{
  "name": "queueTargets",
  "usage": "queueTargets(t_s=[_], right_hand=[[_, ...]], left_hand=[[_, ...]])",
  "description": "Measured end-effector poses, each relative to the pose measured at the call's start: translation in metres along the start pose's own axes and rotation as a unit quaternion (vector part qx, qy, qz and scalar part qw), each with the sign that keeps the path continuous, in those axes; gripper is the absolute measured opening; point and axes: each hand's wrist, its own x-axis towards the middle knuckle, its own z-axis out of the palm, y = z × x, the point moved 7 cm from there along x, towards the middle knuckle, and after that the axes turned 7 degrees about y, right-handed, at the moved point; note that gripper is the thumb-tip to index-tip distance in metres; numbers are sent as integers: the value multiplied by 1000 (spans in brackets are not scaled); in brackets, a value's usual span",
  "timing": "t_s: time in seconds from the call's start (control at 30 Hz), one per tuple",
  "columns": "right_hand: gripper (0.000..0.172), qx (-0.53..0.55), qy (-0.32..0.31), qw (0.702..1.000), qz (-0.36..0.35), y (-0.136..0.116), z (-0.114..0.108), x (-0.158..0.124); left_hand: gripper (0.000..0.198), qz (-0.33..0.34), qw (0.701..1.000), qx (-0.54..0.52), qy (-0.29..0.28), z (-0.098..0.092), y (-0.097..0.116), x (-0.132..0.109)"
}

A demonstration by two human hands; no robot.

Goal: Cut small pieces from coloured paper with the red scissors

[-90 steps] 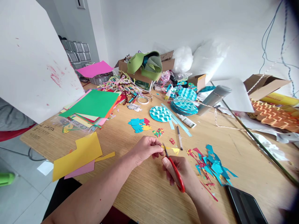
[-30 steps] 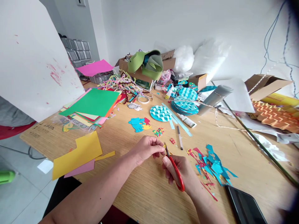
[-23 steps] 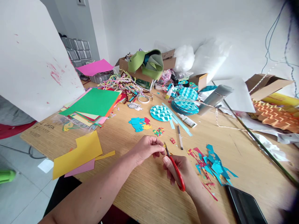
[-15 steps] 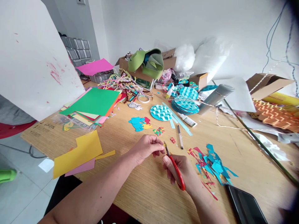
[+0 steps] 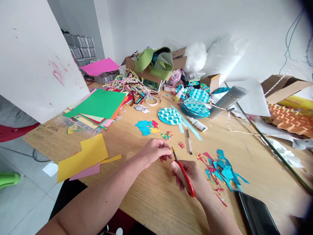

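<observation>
My right hand (image 5: 187,178) is closed round the handles of red-handled scissors (image 5: 186,179). Their dark blades point up and away, with the tips at a tiny piece of yellow paper (image 5: 172,149). My left hand (image 5: 157,152) pinches that yellow piece between thumb and fingers; most of it is hidden. Just beyond lie blue, red and yellow paper fish (image 5: 144,127) and a small heap of coloured paper bits (image 5: 167,135). A little red paper piece (image 5: 181,144) and a pen (image 5: 189,141) rest to the right of the blade tips.
Blue and red paper scraps (image 5: 226,171) and a black phone (image 5: 255,212) lie at right. Yellow paper (image 5: 84,156) and a stack topped with green paper (image 5: 100,102) are at left. Farther back are patterned blue discs (image 5: 169,116), a glue tube (image 5: 197,124) and a grey cylinder (image 5: 228,101).
The view has shifted slightly. Both hands stay almost in place, with the scissor tips still at the yellow paper piece.
</observation>
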Motion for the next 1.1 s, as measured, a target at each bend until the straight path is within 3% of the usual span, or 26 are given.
queueTargets(t_s=[1.1], right_hand=[[49, 3, 10, 1000, -5, 1, -2, 1]], left_hand=[[17, 17, 1000, -5, -5, 2, 2, -1]])
